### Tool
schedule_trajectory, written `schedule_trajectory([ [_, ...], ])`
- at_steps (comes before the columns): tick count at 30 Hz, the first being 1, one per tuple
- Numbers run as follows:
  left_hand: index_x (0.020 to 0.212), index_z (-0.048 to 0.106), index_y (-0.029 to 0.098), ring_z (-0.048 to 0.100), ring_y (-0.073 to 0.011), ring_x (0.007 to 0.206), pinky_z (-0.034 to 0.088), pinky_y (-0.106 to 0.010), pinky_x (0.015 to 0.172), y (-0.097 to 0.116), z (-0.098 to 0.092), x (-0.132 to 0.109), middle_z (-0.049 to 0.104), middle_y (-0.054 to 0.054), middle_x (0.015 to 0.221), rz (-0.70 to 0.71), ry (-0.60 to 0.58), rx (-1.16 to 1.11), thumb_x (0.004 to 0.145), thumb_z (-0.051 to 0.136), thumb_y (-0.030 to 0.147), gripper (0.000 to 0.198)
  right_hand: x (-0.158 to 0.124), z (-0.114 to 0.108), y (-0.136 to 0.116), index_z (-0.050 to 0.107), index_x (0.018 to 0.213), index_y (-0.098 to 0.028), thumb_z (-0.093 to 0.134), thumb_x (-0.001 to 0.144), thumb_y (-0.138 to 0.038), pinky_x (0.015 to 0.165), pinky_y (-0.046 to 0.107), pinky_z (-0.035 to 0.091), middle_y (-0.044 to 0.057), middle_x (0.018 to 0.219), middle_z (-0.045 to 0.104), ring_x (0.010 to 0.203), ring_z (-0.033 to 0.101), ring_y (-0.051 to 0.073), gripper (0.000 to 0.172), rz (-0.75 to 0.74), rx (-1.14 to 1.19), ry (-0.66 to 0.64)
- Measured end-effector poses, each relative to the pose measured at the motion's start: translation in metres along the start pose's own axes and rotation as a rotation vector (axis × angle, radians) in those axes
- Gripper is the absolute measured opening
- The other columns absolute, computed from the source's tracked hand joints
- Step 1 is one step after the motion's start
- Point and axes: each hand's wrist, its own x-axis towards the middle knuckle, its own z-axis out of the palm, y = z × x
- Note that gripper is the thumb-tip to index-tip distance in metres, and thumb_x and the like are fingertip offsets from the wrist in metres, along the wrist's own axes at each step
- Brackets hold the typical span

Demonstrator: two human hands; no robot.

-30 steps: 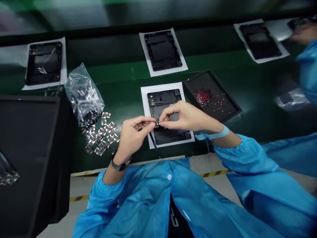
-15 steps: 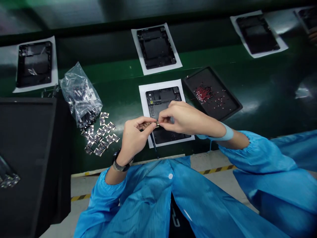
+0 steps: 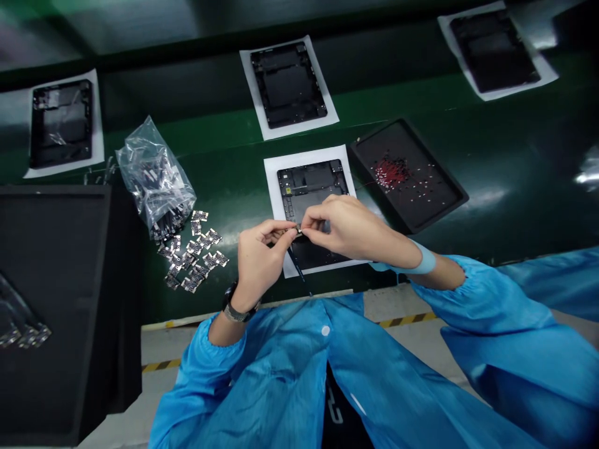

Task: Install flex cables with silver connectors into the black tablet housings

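Observation:
My left hand (image 3: 257,259) and my right hand (image 3: 350,229) meet above a black tablet frame (image 3: 312,181), which lies on a white paper sheet (image 3: 274,206). Their fingertips pinch a tiny electronic part (image 3: 294,232), too small to make out clearly. A thin dark strip (image 3: 298,268) runs down from under my left hand across the frame's lower edge. My hands hide the middle and lower part of the frame. Several small circuit boards (image 3: 194,252) lie loose to the left of my left hand.
A clear plastic bag of boards (image 3: 154,178) and a large black box (image 3: 60,312) stand left. A black tray (image 3: 412,174) holds red and scattered small parts. Other black frames on paper (image 3: 287,84) lie along the green belt.
The frames and tray sit slightly higher in view, and the co-worker's hand at the top right has gone. My hands still pinch the tiny part.

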Motion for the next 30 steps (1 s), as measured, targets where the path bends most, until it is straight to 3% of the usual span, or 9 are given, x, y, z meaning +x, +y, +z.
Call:
schedule_trajectory([
  [4,0.088,0.081,0.016,0.067,-0.0141,0.07,0.052,-0.024,0.067,0.002,0.0,0.001,0.077,-0.005,0.081,0.032,0.011,0.031,0.081,0.077,0.019,0.009,-0.001,-0.001,0.0,0.072,0.08,-0.018,0.062,0.089,-0.016,0.068,0.031,0.037,0.002,0.066,0.069,0.069,0.06,0.018,0.014,0.01,-0.038,0.037],
  [9,0.087,0.081,0.016,0.065,-0.0129,0.062,0.051,-0.023,0.06,0.005,-0.007,0.006,0.075,-0.004,0.073,-0.053,-0.104,-0.097,0.078,0.082,0.023,0.013,0.007,-0.009,0.016,0.075,0.084,-0.018,0.068,0.088,-0.021,0.068,0.029,0.05,0.002,0.076,0.076,0.072,0.071,0.017,0.008,0.079,0.572,-0.209],
  [12,0.085,0.081,0.015,0.063,-0.0121,0.06,0.05,-0.022,0.057,0.007,-0.011,0.008,0.074,-0.004,0.07,-0.084,-0.17,-0.132,0.076,0.083,0.023,0.012,0.009,-0.012,0.024,0.076,0.083,-0.02,0.072,0.086,-0.024,0.069,0.029,0.055,0.002,0.077,0.077,0.074,0.073,0.018,0.006,0.096,0.757,-0.312],
  [22,0.082,0.081,0.015,0.062,-0.0117,0.059,0.048,-0.021,0.055,0.013,-0.012,0.007,0.073,-0.005,0.069,-0.125,-0.262,-0.084,0.074,0.085,0.022,0.011,0.01,-0.01,0.022,0.077,0.086,-0.02,0.071,0.087,-0.029,0.074,0.029,0.058,0.002,0.079,0.077,0.075,0.073,0.017,0.011,0.05,0.763,-0.41],
  [25,0.083,0.08,0.014,0.066,-0.0128,0.066,0.05,-0.019,0.058,0.011,-0.02,0.009,0.075,-0.007,0.075,-0.142,-0.209,-0.144,0.073,0.087,0.021,0.014,0.002,-0.017,0.032,0.078,0.094,-0.02,0.072,0.087,-0.032,0.083,0.034,0.055,0.004,0.093,0.079,0.088,0.072,0.02,0.015,0.03,0.605,-0.214],
  [28,0.083,0.077,0.016,0.066,-0.0105,0.066,0.048,-0.016,0.053,0.004,-0.04,0.011,0.076,-0.006,0.082,-0.114,0.006,-0.318,0.071,0.088,0.02,0.017,-0.022,-0.02,0.054,0.076,0.094,-0.021,0.067,0.092,-0.035,0.087,0.039,0.049,0.008,0.1,0.077,0.095,0.067,0.024,0.017,0.121,0.293,0.135],
  [30,0.084,0.075,0.018,0.062,-0.008,0.061,0.048,-0.015,0.051,-0.002,-0.052,0.012,0.075,-0.002,0.08,-0.103,0.165,-0.465,0.068,0.09,0.02,0.023,-0.04,-0.012,0.069,0.074,0.089,-0.021,0.064,0.094,-0.035,0.084,0.041,0.044,0.008,0.091,0.075,0.09,0.062,0.025,0.018,0.185,0.096,0.195],
])
